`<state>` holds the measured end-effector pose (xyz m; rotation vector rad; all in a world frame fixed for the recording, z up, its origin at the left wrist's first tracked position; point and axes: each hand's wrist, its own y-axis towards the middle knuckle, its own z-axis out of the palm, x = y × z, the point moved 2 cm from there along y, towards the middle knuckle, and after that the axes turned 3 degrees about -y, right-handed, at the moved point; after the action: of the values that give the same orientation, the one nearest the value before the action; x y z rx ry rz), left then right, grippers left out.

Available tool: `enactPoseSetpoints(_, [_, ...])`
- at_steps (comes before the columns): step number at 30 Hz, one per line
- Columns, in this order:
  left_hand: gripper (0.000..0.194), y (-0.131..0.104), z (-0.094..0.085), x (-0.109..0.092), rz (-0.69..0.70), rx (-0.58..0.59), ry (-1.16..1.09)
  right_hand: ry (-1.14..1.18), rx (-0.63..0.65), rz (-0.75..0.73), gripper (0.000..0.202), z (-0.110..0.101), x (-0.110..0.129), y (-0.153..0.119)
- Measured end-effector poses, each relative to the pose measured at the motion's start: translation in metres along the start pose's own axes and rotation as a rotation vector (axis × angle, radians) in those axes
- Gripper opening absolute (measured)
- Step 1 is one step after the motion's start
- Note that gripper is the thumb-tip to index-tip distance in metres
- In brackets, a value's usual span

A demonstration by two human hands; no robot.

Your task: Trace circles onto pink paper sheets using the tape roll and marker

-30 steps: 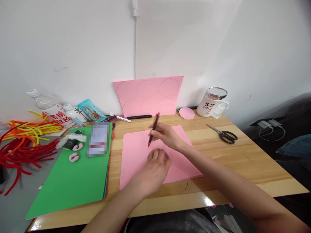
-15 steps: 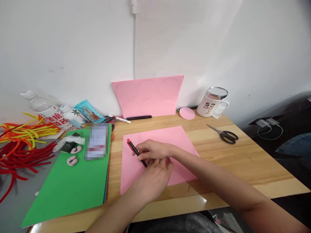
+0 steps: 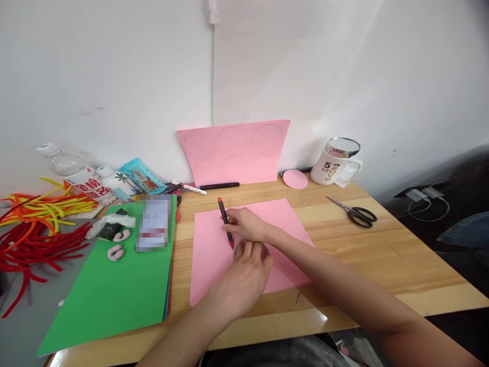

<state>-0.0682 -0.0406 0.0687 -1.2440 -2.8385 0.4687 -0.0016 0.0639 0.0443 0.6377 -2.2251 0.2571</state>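
In the head camera's view, a person's right hand (image 3: 246,224) pinches a black pen with red ends (image 3: 225,221) above a flat pink sheet (image 3: 210,265), the lower end beside a round, rimmed object (image 3: 264,251) near the sheet's middle. The left hand (image 3: 248,272) is clamped on that object, fingers and thumb about its rim; much of it is hidden. Whether the pen touches the paper cannot be told. Behind the flat pink sheet leans a circle-marked pink board (image 3: 239,165); to its right lie scissors (image 3: 359,215), to its left green paper (image 3: 114,300).
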Motion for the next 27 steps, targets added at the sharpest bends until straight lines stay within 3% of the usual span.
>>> enactPoseSetpoints(8, [0.040,0.000,0.000,0.000,0.009,-0.018,0.017,0.026,-0.304,0.169,0.008,-0.011,-0.037,-0.018])
enactPoseSetpoints(14, [0.039,0.000,0.000,0.002,0.043,-0.041,0.036,0.027,-0.458,0.293,0.015,-0.022,-0.054,-0.041])
enactPoseSetpoints(20, [0.044,-0.003,0.000,0.005,0.053,-0.036,-0.078,0.160,-0.463,0.361,0.017,-0.031,-0.063,-0.058])
enactPoseSetpoints(24, [0.053,-0.008,0.003,0.010,0.037,-0.061,-0.202,0.437,-0.450,0.370,0.024,-0.028,-0.063,-0.055])
enactPoseSetpoints(27, [0.060,-0.013,0.010,0.014,0.004,-0.080,-0.254,0.451,-0.482,0.332,0.029,-0.023,-0.062,-0.051])
